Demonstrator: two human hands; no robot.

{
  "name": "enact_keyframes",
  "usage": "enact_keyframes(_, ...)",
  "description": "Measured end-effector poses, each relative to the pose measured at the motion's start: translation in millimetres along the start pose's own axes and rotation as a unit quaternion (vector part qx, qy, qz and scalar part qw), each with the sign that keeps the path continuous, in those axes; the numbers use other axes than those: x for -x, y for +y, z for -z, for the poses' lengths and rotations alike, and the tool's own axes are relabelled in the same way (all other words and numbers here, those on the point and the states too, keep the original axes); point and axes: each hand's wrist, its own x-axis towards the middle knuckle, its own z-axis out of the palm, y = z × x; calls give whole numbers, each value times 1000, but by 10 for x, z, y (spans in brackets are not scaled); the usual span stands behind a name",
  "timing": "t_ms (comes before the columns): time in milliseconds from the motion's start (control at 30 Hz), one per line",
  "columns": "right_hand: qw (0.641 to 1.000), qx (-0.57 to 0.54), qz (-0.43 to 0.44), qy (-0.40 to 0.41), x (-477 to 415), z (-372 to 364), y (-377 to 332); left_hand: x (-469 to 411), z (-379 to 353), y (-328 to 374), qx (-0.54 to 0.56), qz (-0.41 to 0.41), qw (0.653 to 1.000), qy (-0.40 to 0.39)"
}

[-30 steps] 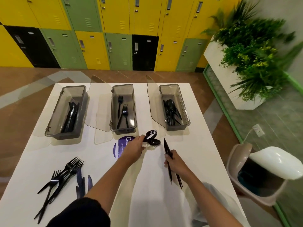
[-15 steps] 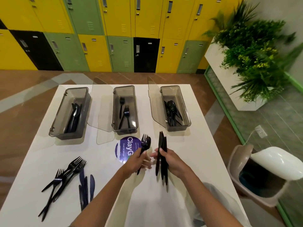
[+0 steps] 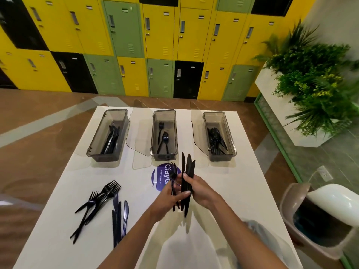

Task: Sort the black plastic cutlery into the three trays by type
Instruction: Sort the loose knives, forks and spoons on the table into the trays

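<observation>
1. Step in hand: gathering. The right hand (image 3: 202, 190) grips a bundle of knives (image 3: 188, 167), blades up, at frame centre.
2. The left hand (image 3: 165, 200) holds a fork (image 3: 173, 171), apparently with a spoon, just left of the bundle; its fingertips touch the knives.
3. Probable next move: carry the bundle to the upper-left tray (image 3: 104, 157), which holds knives. The fork belongs in the middle tray (image 3: 164, 157).
4. Loose forks (image 3: 101, 199) and loose knives (image 3: 119, 216) lie unsorted at lower left.
</observation>
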Motion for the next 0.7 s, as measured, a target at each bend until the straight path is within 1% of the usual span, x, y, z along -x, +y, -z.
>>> enact_keyframes(167, 995, 91, 18, -34, 24, -46, -40, 106, 68, 79, 21, -34, 999, 6)
enact_keyframes(267, 993, 98, 35, -51, 32, -74, -77, 135, 113, 90, 10, -41, 999, 32)
enact_keyframes(333, 993, 96, 63, -36, 17, -103, -93, 141, 146, 82, 5, -46, 998, 51)
enact_keyframes(400, 991, 94, 90, 2, -22, -115, -100, 151, 174, 80, -5, -53, 997, 62)
enact_keyframes(467, 989, 100, 105, 21, -58, -124, -105, 165, 193, 90, 5, -59, 996, 73)
enact_keyframes(600, 989, 98, 112, 21, -117, -176, -138, 176, 225, 145, 34, -71, 993, 93)
enact_keyframes(700, 990, 82, 110, 44, -180, -211, -148, 162, 255, 209, 47, -78, 990, 105)
